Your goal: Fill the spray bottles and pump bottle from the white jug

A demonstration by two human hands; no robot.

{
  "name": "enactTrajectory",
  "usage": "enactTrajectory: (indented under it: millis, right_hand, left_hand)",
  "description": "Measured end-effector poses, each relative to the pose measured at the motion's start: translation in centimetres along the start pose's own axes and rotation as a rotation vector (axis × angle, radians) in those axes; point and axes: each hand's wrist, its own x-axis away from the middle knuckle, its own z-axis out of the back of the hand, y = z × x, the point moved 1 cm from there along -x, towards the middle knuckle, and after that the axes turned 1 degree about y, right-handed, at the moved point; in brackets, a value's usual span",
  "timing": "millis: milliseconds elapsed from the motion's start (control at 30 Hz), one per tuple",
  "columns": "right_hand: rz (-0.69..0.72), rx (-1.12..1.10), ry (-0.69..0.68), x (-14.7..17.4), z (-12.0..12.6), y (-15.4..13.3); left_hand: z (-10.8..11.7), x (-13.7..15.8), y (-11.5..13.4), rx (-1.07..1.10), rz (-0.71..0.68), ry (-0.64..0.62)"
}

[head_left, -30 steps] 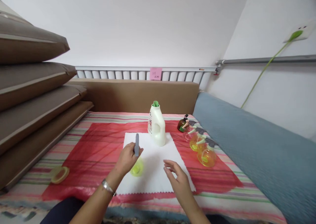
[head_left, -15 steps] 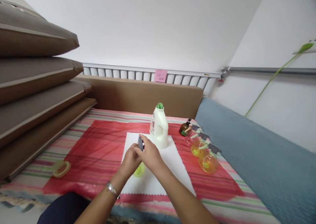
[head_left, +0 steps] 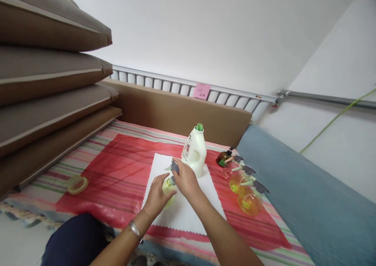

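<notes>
On a white scalloped mat (head_left: 190, 219) stands a small clear spray bottle (head_left: 168, 186) with yellow-green liquid, its lower part mostly behind my left hand. My right hand (head_left: 185, 180) is closed round the bottle's grey spray head (head_left: 175, 167), whose pale trigger points left. Beside the bottle's body is my left hand (head_left: 155, 197), thumb and fingers apart in a curve; whether it touches the bottle I cannot tell. Just behind my right hand stands a large pale-green jug (head_left: 196, 146), uncapped, with a green spout at its mouth.
Several spray bottles (head_left: 248, 201), some with yellow liquid, line the right side beside a brown bottle (head_left: 223, 158). A round pale-yellow lid (head_left: 78, 184) lies at left on red sheeting (head_left: 117, 168). Stacked cushions (head_left: 58, 78) rise on the left; a brown board (head_left: 176, 109) stands behind.
My hands were together at the grey spray head; now my left hand is lower by the bottle's body with fingers apart. The spray head and trigger show more. The view has tilted.
</notes>
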Motion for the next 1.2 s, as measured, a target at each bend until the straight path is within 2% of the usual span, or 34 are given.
enactTrajectory:
  millis: [133,400,733,967,1200]
  right_hand:
    - [0.020,0.013,-0.016,-0.2,0.0,-0.1]
    - [0.036,0.053,-0.098,-0.2,0.1,-0.8]
    - [-0.040,0.190,-0.242,0.3,0.6,-1.1]
    - [-0.069,0.286,-0.291,0.2,0.6,-1.4]
    - [-0.063,0.316,-0.310,0.3,0.0,-1.7]
  left_hand:
    - [-0.8,1.0,-0.9,-0.039,0.064,-0.043]
    - [-1.1,1.4,-1.2,-0.013,0.090,-0.040]
    - [-1.1,1.3,-1.2,0.016,0.097,-0.063]
    - [-0.9,1.5,-0.6,0.030,0.106,-0.063]
    - [-1.3,0.9,1.2,0.047,0.146,0.052]
